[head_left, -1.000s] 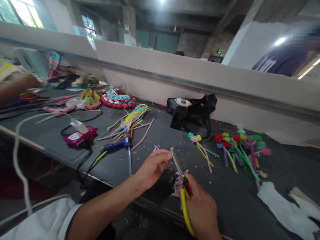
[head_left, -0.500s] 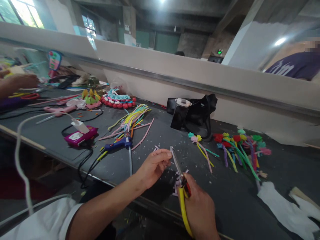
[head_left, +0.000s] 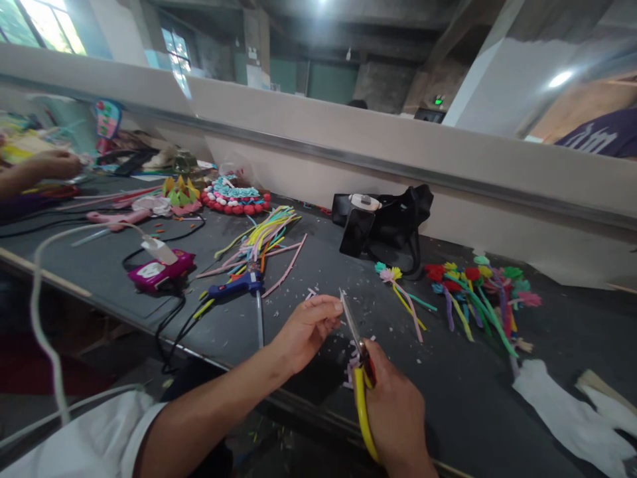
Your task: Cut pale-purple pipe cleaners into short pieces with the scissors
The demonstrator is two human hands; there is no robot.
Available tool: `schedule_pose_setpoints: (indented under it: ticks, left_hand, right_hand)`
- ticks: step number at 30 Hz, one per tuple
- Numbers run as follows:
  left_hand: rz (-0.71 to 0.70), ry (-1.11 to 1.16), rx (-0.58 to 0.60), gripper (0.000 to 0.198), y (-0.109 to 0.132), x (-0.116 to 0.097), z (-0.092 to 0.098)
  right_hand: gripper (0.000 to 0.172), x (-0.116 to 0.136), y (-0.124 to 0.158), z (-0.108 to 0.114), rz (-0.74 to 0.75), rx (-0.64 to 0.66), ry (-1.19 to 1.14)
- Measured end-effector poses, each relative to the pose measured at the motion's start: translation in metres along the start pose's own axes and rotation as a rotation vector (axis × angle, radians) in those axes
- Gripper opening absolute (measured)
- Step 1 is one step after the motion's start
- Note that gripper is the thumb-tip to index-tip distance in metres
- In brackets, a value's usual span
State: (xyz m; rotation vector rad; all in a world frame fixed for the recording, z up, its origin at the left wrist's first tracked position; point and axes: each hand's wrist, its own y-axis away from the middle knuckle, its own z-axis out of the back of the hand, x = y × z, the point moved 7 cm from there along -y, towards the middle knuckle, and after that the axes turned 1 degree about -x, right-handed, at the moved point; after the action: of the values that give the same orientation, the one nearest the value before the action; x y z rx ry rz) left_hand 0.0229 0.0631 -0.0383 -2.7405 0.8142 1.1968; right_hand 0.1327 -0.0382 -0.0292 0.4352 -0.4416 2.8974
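Observation:
My right hand (head_left: 395, 411) grips yellow-handled scissors (head_left: 359, 362) whose metal blades point up and away toward my left hand. My left hand (head_left: 306, 328) is pinched closed right at the blade tips, holding something too small to make out. Small pale pink cut pieces (head_left: 352, 365) lie on the dark table (head_left: 308, 265) under the scissors. A blue glue gun (head_left: 237, 285) lies to the left of my left hand.
A bundle of coloured pipe cleaners (head_left: 261, 242) lies beyond the glue gun. Finished pom-pom stems (head_left: 472, 292) lie at right, a black bag with a phone (head_left: 381, 222) behind. White gloves (head_left: 572, 418) lie at far right. Another person's hand (head_left: 50, 162) works at far left.
My hands and scissors have hardly moved. The other person's hand at far left shifted, and the person in purple at upper right moved further out of view.

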Motion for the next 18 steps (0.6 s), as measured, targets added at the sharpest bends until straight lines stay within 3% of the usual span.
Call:
schedule_pose_setpoints:
  ticks: [11,18]
  left_hand:
    - [0.069,-0.004,0.037,0.013,0.008,0.015,-0.009]
    - [0.081,0.008,0.016,0.015,0.010,0.015,-0.008]
  right_hand:
    - [0.041,0.002,-0.011,0.004,-0.042,0.008,-0.138]
    - [0.032,0.003,-0.010,0.009,-0.113,0.063,-0.258]
